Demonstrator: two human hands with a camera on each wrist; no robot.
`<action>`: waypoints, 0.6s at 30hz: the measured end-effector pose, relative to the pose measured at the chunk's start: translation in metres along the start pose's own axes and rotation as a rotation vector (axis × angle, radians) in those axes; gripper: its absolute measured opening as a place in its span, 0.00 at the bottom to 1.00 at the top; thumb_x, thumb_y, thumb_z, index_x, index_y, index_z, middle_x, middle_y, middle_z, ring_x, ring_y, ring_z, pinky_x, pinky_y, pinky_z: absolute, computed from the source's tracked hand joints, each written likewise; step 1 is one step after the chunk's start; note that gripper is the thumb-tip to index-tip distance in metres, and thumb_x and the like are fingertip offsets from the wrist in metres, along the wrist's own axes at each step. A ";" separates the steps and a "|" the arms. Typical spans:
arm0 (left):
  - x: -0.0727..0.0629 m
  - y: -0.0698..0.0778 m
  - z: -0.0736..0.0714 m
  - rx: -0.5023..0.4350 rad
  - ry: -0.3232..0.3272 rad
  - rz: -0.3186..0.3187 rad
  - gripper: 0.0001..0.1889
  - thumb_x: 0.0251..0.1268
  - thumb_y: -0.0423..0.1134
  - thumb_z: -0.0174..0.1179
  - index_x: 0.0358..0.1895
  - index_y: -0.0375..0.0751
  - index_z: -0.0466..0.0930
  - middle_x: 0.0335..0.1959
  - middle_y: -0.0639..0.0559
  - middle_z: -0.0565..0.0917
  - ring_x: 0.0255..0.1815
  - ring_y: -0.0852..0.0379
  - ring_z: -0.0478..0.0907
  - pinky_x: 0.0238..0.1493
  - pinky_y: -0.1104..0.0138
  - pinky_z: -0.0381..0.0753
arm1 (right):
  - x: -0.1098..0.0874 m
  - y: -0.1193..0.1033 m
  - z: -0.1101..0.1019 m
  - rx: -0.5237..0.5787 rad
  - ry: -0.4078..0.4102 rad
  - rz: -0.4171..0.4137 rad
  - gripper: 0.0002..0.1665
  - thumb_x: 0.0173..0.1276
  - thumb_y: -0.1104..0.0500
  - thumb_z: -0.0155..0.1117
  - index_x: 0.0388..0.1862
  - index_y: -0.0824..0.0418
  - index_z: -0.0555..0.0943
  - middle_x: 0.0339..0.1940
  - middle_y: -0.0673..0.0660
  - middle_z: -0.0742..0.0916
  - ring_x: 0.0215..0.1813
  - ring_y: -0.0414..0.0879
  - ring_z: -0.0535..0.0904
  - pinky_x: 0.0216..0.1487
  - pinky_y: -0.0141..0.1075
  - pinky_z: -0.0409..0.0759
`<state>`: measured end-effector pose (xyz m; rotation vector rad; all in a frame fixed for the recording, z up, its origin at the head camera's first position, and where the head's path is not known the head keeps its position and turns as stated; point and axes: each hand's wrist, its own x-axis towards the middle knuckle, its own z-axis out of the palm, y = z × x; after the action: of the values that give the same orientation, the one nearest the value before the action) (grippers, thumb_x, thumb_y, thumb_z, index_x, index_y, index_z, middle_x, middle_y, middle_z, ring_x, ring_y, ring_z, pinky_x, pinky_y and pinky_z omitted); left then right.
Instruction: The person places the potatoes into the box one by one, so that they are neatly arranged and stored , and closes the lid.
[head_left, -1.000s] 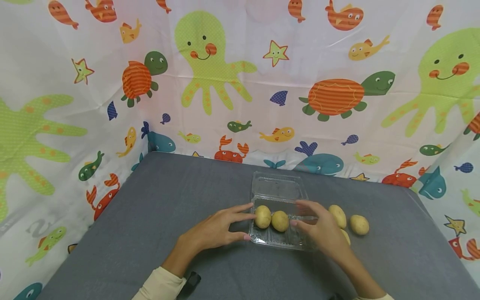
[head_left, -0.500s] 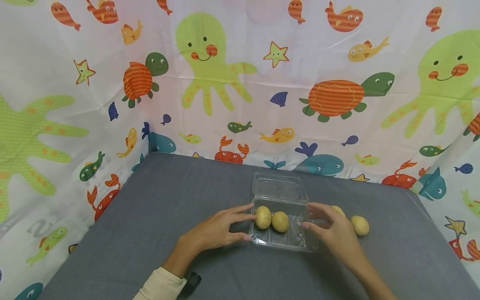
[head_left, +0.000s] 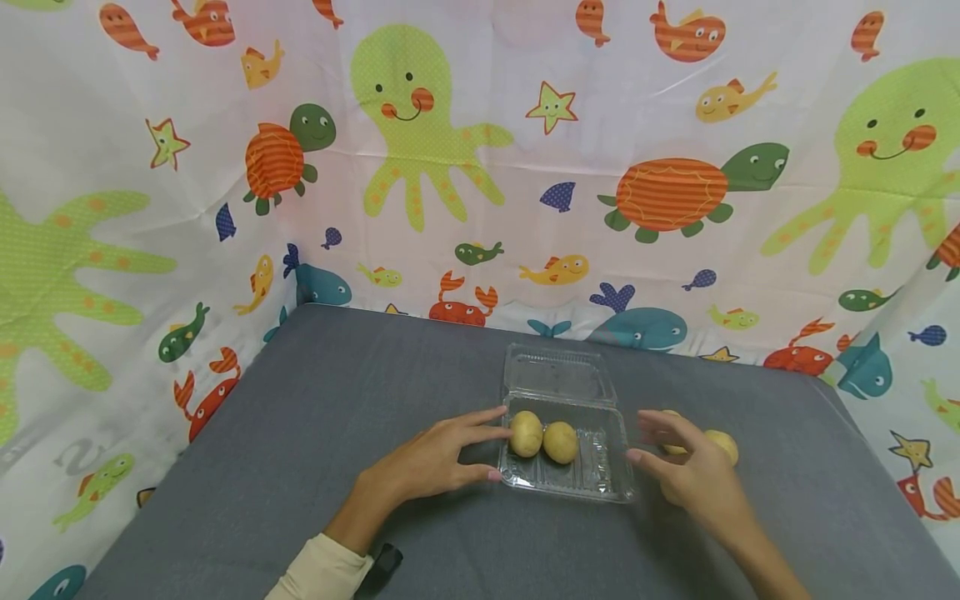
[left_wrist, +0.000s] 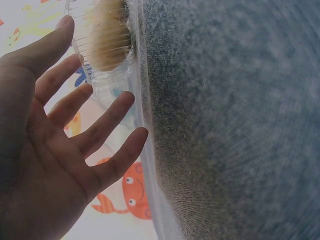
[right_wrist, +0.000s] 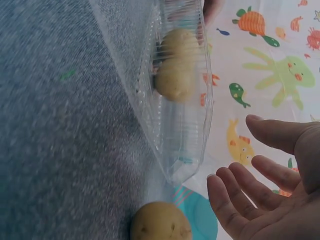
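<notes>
Two potatoes (head_left: 560, 442) sit side by side in the left part of a clear plastic clamshell container (head_left: 600, 479), whose lid (head_left: 558, 375) is folded back. My left hand (head_left: 435, 454) is at the container's left rim, its spread fingers touching or nearly touching the side. My right hand (head_left: 697, 475) hovers just right of the container with relaxed fingers and holds nothing. Behind it, partly hidden, are a potato (head_left: 673, 448) and another potato (head_left: 724, 446). The right wrist view shows a potato (right_wrist: 160, 222) on the table below the right hand.
A grey cloth-covered table (head_left: 337, 375) lies under everything. White curtain (head_left: 480, 150) printed with sea animals hangs along the back and both sides. A dark strap (head_left: 384, 562) is at the left wrist.
My right hand has moved right, from over the container's right side to beyond its edge, now covering more of the loose potatoes. The left hand and the two potatoes inside stay put.
</notes>
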<state>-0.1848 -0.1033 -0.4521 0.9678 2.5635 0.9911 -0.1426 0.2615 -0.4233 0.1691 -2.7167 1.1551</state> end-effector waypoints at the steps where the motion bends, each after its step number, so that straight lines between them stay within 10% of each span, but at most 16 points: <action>1: 0.000 0.000 0.000 0.002 -0.001 -0.001 0.32 0.73 0.54 0.69 0.78 0.60 0.73 0.85 0.63 0.60 0.84 0.56 0.60 0.79 0.48 0.68 | 0.000 0.001 -0.001 0.001 0.005 -0.001 0.33 0.64 0.54 0.83 0.66 0.58 0.83 0.58 0.59 0.90 0.58 0.43 0.86 0.53 0.33 0.87; 18: -0.001 0.001 0.000 0.011 -0.001 0.003 0.32 0.73 0.54 0.69 0.78 0.60 0.73 0.86 0.63 0.59 0.84 0.56 0.60 0.79 0.48 0.68 | -0.009 0.028 -0.015 0.018 0.030 0.041 0.34 0.64 0.54 0.83 0.67 0.59 0.83 0.57 0.59 0.88 0.52 0.24 0.81 0.49 0.21 0.82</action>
<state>-0.1842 -0.1035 -0.4514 0.9752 2.5705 0.9778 -0.1365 0.2925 -0.4348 0.0983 -2.6962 1.1834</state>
